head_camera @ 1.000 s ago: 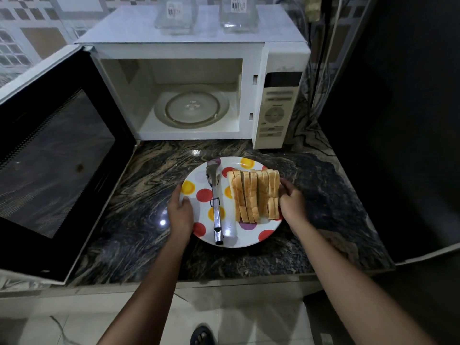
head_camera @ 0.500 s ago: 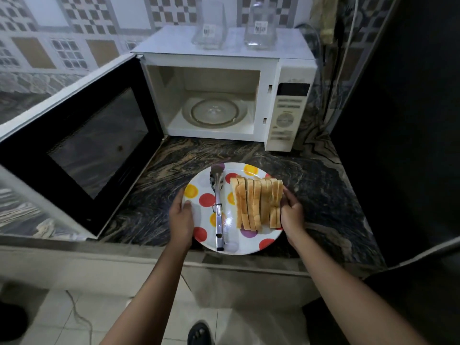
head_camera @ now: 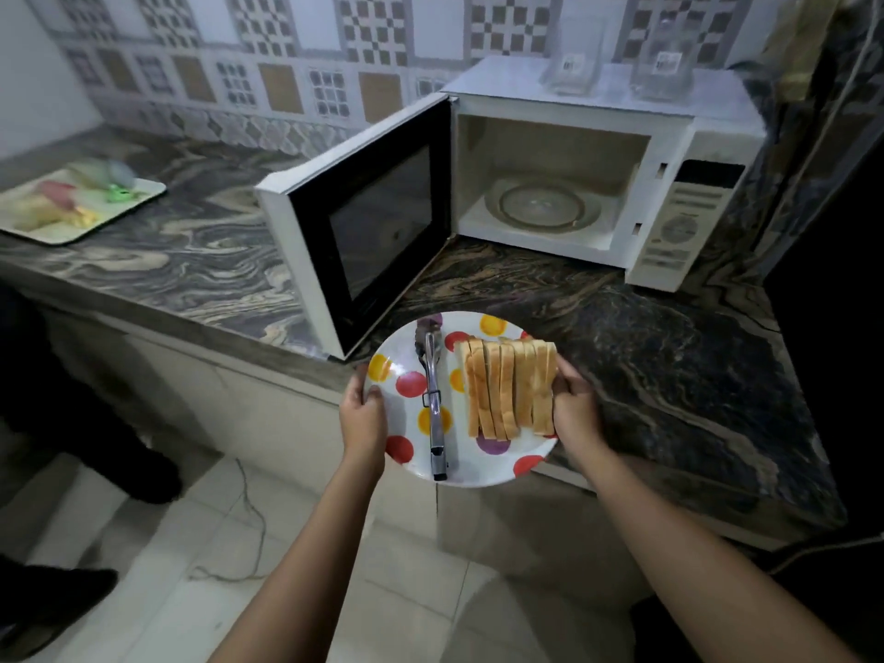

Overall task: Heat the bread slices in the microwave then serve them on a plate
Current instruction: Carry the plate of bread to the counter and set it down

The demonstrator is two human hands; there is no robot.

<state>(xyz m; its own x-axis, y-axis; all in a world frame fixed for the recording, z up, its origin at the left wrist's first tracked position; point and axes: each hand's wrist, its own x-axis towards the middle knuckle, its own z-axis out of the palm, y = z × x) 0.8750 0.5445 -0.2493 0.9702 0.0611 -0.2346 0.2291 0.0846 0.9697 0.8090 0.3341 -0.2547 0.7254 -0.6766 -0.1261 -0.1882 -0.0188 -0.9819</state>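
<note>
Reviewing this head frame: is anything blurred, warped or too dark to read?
Head view: the white plate with coloured dots, the row of bread slices and the metal tongs are sharp; the white tray at far left is smeared by blur; wide-angle distortion bends the dark marble counter; the right edge is nearly black.

No text legible anywhere, print on the microwave [head_camera: 598, 105] control panel [head_camera: 686, 227] beyond the right hand [head_camera: 576, 406] too blurred, stickers [head_camera: 572, 65] on the clear containers [head_camera: 662, 45] above unreadable
</note>
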